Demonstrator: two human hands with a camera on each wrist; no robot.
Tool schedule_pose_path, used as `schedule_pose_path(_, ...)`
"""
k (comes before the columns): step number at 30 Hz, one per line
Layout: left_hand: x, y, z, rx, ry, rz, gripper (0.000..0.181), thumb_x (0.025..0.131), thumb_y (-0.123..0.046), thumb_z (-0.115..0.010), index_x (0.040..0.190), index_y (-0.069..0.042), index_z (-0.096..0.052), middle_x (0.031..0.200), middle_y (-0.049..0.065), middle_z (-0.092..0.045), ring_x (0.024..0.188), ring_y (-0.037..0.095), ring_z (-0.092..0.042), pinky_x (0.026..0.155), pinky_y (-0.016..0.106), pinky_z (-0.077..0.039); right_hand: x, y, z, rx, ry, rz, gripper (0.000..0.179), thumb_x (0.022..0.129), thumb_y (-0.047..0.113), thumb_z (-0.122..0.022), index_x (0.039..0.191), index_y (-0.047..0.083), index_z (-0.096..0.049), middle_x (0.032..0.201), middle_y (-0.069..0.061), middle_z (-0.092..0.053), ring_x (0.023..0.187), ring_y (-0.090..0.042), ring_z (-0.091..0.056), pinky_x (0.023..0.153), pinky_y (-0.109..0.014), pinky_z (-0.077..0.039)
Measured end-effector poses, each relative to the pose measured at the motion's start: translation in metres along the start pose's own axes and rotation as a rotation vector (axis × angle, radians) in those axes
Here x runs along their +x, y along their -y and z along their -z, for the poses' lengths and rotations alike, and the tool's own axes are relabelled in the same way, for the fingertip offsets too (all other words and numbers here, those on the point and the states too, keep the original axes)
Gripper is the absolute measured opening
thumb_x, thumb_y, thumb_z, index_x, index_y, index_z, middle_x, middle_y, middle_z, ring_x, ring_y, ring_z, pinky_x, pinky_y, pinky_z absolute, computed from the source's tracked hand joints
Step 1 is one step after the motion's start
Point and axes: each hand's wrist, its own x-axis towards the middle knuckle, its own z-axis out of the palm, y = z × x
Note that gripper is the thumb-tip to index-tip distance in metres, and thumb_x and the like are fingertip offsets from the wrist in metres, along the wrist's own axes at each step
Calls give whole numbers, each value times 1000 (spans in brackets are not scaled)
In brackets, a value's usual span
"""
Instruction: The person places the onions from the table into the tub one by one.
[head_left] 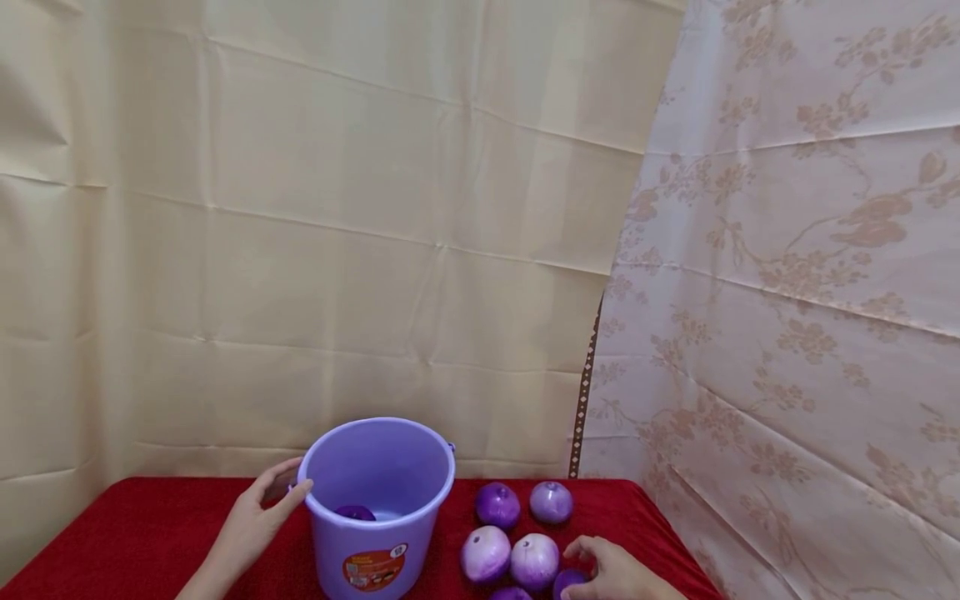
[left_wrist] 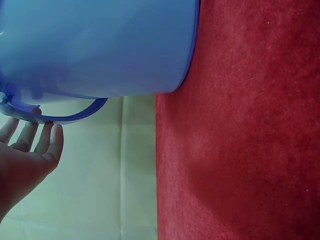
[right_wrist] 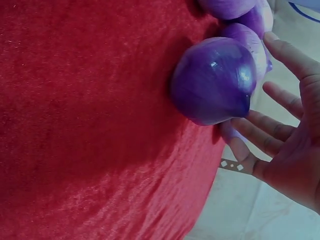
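I judge the loading of the bucket point(head_left: 324, 550) to be at an early stage; I can make out one purple onion point(head_left: 355, 512) lying at the bottom inside it, and I count six more outside on the red cloth point(head_left: 172, 508), just right of the bucket, so most seem left to go in; the near wall hides part of the inside, so I cannot rule out others in there. The left hand point(head_left: 255, 517) has its thumb spread from its fingers at the bucket's left rim, touching and seemingly steadying rather than gripping it; the right hand point(head_left: 618, 571) is wide, its fingers parted about the dark onion point(right_wrist: 212, 80) nearest it, with nothing lifted; I cannot tell for sure whether a fingertip touches that onion.

The head view alone gives me the bucket's open mouth, the label point(head_left: 375, 567) on its front and the spread of onions, though it crops the nearest ones at the bottom edge; the left wrist view adds the handle point(left_wrist: 75, 117), with the fingers lying against it, and the bucket's base on the cloth, but leaves out the thumb; the right wrist view shows the dark onion nearly whole, its pointed end toward the fingers, which the head view partly hides.
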Motion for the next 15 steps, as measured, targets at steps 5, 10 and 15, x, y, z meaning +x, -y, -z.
schedule_pose_path(5,0,1,-1,-11,-1,0,49,90,-36,-61,131,-9,-51,122,17,-61,90,-16,-44,75,23,-46,-2,-8,-2,1,18,0,38,78,29,-74,106,7,-60,93,-2,-59,81,-10,-51,67,-26,-43)
schedule_pose_path(10,0,2,-1,-14,-6,-10,48,90,-34,-61,130,-9,-52,121,17,-61,90,-15,-46,75,22,-46,-3,-14,-4,40,45,5,43,77,29,-74,110,6,-59,97,-3,-59,81,-5,-50,66,-23,-43)
schedule_pose_path(15,0,3,-2,-11,-14,-23,47,90,-34,-61,129,-10,-53,119,16,-62,91,-13,-47,75,22,-46,-4,-16,-5,36,60,-95,50,75,36,-75,113,10,-58,100,-3,-58,82,-12,-51,67,-28,-43)
